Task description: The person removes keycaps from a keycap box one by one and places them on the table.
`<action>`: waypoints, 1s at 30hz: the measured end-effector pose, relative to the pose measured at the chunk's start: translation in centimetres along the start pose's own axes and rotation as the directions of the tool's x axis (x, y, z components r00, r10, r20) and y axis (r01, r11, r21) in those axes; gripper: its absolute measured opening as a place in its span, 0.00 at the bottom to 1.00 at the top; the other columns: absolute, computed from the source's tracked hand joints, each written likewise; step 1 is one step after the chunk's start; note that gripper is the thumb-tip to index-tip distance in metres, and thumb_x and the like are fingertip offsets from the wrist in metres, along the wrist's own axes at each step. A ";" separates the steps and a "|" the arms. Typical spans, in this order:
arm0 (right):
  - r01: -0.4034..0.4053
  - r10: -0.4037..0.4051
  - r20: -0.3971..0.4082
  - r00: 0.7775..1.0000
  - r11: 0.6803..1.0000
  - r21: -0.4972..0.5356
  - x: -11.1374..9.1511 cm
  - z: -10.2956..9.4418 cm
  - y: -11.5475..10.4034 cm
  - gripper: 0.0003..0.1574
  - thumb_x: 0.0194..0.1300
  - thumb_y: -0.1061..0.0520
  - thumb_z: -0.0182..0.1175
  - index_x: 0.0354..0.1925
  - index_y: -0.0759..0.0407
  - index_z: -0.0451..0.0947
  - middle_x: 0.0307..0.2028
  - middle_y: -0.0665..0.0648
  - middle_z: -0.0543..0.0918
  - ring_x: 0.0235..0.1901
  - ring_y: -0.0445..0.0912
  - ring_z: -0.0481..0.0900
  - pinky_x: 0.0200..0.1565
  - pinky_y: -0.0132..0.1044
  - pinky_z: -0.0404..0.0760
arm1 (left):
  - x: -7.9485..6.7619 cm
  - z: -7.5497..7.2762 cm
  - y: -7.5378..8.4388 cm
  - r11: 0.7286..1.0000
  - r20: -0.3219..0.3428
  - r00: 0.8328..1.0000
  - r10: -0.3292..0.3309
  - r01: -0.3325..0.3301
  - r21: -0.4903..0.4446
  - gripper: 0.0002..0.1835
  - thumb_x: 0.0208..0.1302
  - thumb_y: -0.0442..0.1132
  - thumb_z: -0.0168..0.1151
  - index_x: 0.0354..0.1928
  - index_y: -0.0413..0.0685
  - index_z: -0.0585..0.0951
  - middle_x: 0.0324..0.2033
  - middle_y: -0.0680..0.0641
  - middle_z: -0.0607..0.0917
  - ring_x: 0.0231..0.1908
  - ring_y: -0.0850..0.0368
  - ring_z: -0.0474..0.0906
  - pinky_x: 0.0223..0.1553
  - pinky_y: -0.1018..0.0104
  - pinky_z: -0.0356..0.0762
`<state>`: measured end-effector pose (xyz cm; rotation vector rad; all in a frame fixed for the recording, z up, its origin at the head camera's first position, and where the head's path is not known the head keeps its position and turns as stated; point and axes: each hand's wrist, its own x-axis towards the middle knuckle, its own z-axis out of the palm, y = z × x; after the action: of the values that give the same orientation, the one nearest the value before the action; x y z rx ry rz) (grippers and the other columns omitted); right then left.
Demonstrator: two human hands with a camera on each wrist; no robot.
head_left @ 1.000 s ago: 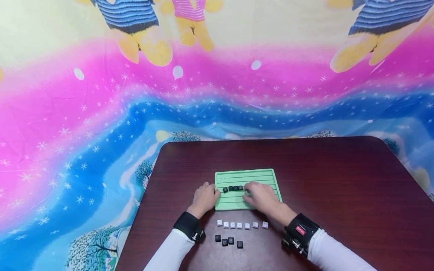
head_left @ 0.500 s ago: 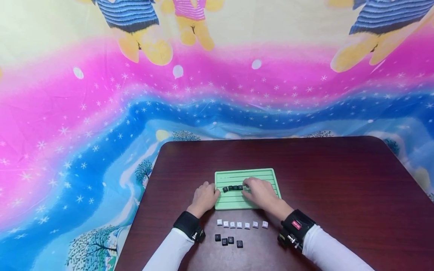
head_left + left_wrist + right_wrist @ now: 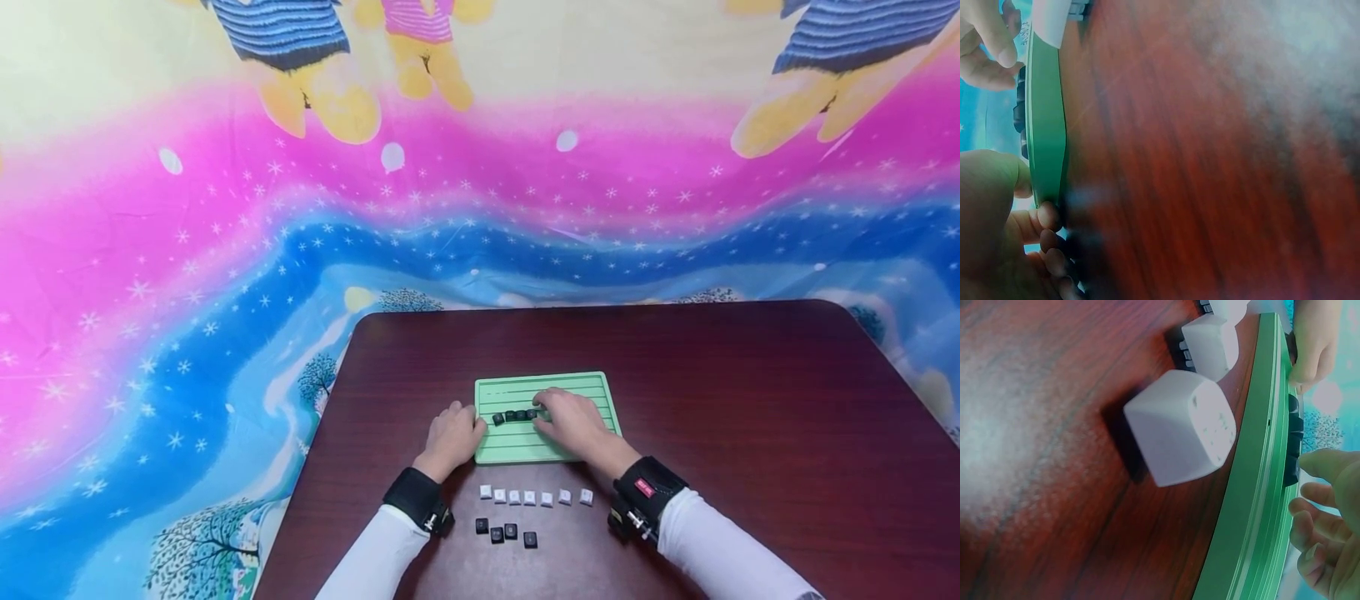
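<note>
Toward the near middle of a dark red-brown desk (image 3: 712,400), a shallow green tray (image 3: 517,453) lies flat, its long axis running left to right; on it sits a row of black keycaps (image 3: 521,415), at least four showing, the leftmost slightly apart from the rest. A person's left hand (image 3: 452,435) holds the tray's left end, thumb at the rim and fingers against the outer side; the right hand (image 3: 576,425) reaches over the tray from the near right, thumb and fingertips at the row's right end. That row lies just left of the right grip and runs along the tray's length, with the right hand the nearer of the two; whether this grip pinches the end keycap or merely touches it, I cannot tell, as the fingers partly hide it. Nearer than the tray, seven white keycaps (image 3: 530,498) form a loose left-to-right line on the desk; nearer again, four loose black keycaps (image 3: 511,531) lie in an uneven line; beyond the far edge hangs a bright cloth (image 3: 637,200) printed with snowflakes and trees.
</note>
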<state>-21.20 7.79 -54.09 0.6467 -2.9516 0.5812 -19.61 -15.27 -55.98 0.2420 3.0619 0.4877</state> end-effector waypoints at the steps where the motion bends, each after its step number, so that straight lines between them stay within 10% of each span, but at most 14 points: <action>1: 0.005 -0.005 0.005 1.000 1.000 0.003 0.1 0.0 -0.1 0.18 0.59 0.50 0.68 0.49 0.52 0.85 0.42 0.51 0.88 0.39 0.46 0.86 0.35 0.43 0.83 | 0.0 0.0 0.0 1.000 -0.001 1.000 0.003 -0.003 0.000 0.18 0.72 0.44 0.50 0.20 0.50 0.68 0.23 0.48 0.69 0.22 0.54 0.63 0.25 0.62 0.62; 30: 0.048 -0.047 0.035 0.998 0.998 -0.037 0.8 0.5 -0.2 0.12 0.61 0.52 0.70 0.43 0.53 0.86 0.39 0.51 0.87 0.38 0.48 0.86 0.35 0.46 0.83 | 0.0 -0.2 0.2 1.000 0.012 1.000 -0.013 0.013 0.017 0.18 0.72 0.44 0.50 0.21 0.50 0.69 0.24 0.47 0.71 0.23 0.52 0.66 0.26 0.59 0.66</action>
<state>-21.80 7.16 -54.36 0.7284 -2.9614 0.5141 -19.64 -15.15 -55.72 0.2251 3.0551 0.4584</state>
